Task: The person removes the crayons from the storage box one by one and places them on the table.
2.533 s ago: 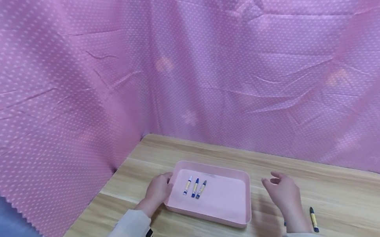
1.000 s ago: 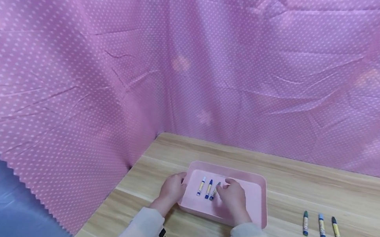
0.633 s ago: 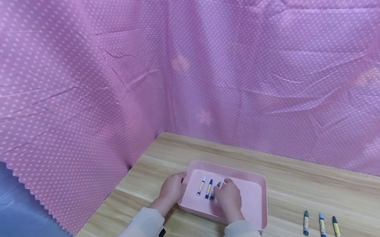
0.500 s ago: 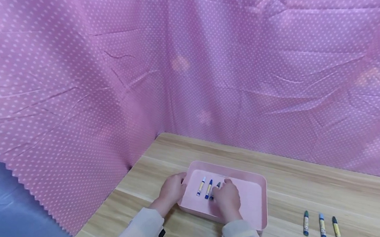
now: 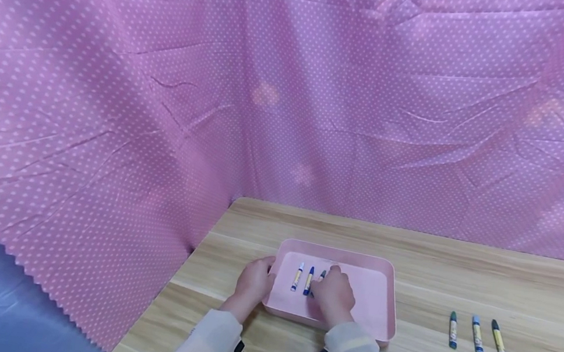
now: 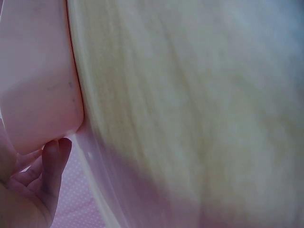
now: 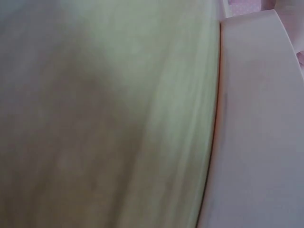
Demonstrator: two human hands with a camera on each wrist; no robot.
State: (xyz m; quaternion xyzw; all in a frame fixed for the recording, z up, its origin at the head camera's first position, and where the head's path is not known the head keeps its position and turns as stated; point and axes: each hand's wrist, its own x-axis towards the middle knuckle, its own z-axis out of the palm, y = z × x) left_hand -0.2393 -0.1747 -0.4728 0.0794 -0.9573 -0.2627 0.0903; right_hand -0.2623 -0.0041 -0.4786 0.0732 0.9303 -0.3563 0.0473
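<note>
Left hand [image 5: 253,281] curled on pink tray's [image 5: 377,305] left rim, grip holding it. Right hand [image 5: 333,294] palm-down inside tray, fingertips on third crayon [image 5: 321,275]; can't tell its grip. Two crayons [image 5: 303,278] just left of it.

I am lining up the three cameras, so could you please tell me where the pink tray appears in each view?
Head: the pink tray lies low and centre on the wooden table, between the two hands.
Left wrist: the pink tray fills the upper left, above the left hand.
Right wrist: the pink tray takes up the right side.
Shared landmark: the tray's edge against the pale wood of the table.
</note>
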